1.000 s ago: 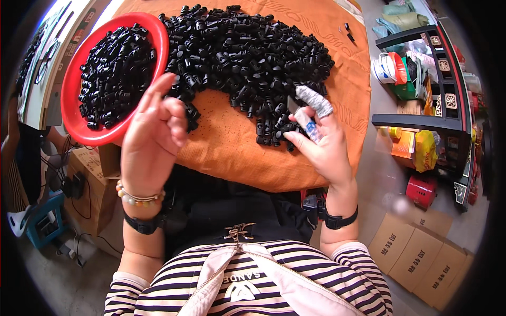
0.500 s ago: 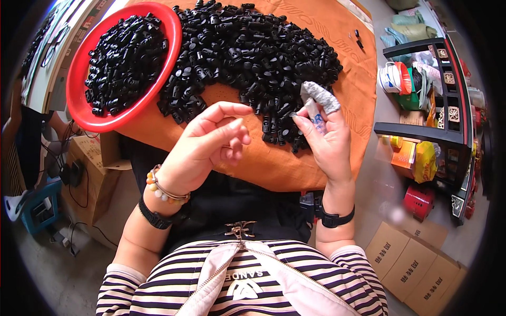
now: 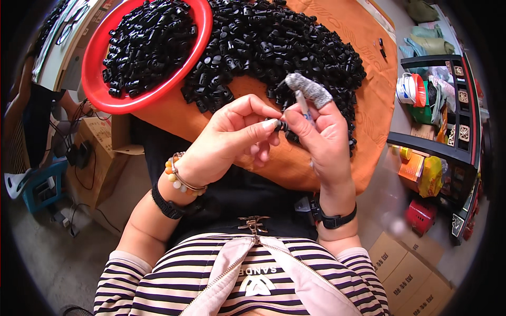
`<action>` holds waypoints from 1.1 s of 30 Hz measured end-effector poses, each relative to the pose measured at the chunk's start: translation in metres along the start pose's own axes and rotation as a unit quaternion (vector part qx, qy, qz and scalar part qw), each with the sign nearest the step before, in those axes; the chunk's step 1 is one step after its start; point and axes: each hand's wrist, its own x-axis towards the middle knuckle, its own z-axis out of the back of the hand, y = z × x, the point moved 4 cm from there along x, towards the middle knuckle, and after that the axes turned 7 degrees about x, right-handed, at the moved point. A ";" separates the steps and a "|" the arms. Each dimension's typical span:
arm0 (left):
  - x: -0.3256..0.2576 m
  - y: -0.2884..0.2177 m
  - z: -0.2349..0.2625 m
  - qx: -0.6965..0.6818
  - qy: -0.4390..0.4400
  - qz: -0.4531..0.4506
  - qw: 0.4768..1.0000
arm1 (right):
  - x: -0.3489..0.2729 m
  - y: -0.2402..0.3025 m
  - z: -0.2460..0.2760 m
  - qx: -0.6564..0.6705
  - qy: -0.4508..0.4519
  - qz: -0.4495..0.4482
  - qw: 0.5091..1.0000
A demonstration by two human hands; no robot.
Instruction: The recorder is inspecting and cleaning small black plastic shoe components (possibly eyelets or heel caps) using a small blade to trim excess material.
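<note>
Nearest: one striped top [image 3: 184, 271] with a pale zip front. On the wrists, we list two black straps [image 3: 337, 220] and, at the left, a beaded bracelet [image 3: 182, 184].

Item: left hand [image 3: 224, 134], thumb and forefinger pinched together on a small black part [image 3: 282, 126], the other fingers loosely curled.

Item: right hand [image 3: 324, 137], bent in close from the other side, its thumb at the part's far end; whether these fingers grip it too, we cannot tell. One of its fingers wears a grey knitted sleeve [image 3: 311, 90]; beside it is something pale with blue marks [image 3: 305, 109], too blurred for us to name.

The part is between the two hands, raised over the near edge of the surface [image 3: 377, 100], which has an orange cloth. Handling, in our judgement: light, stiff, probably hard plastic, smooth enough to slip, not fragile. We would hold it by the sides with fingertips, leaving the ends free.

Beyond: a broad heap of like black parts [image 3: 295, 52]; to its left, a red basin [image 3: 91, 66] filled with more. Two small loose pieces [image 3: 382, 47] lie near the surface's right edge.

Off to the right: brown cartons [image 3: 408, 274] on the floor and a black shelf [image 3: 432, 145] with mixed goods.
</note>
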 end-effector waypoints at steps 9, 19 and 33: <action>0.001 -0.002 0.003 -0.019 0.005 -0.003 1.000 | -0.002 -0.002 -0.004 0.014 0.009 -0.004 1.000; 0.001 -0.004 0.001 0.067 -0.039 -0.039 0.996 | 0.007 0.006 -0.007 -0.010 0.015 0.007 1.000; 0.002 -0.002 0.011 -0.201 -0.032 0.000 0.979 | -0.014 -0.003 -0.019 -0.066 0.079 0.058 0.993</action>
